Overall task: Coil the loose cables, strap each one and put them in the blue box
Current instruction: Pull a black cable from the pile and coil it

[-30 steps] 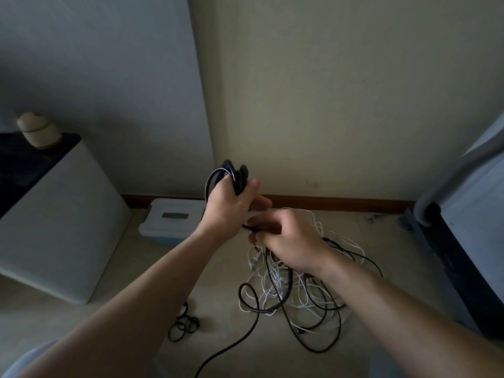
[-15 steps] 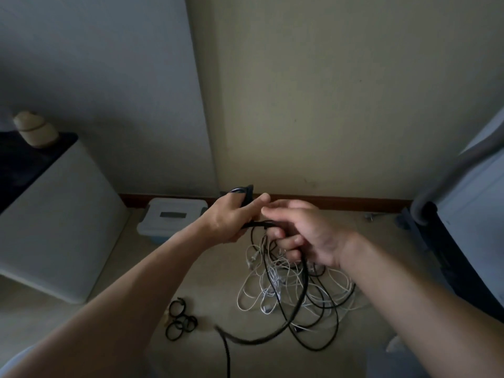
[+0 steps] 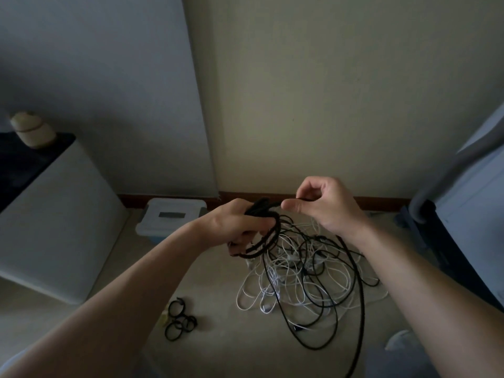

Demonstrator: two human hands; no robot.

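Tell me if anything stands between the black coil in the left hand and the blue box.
Yes: the blue box has its pale lid on, so the black coil in the left hand cannot go in yet. Nothing else visible lies between them.

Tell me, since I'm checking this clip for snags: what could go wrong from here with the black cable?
1. The black cable trails down past the tangled pile; pulling more in could snag it or drag white cables along.
2. The left hand grips the coil and the right hand pinches the cable, while the straps lie on the floor; reaching for one may let loops spring loose.
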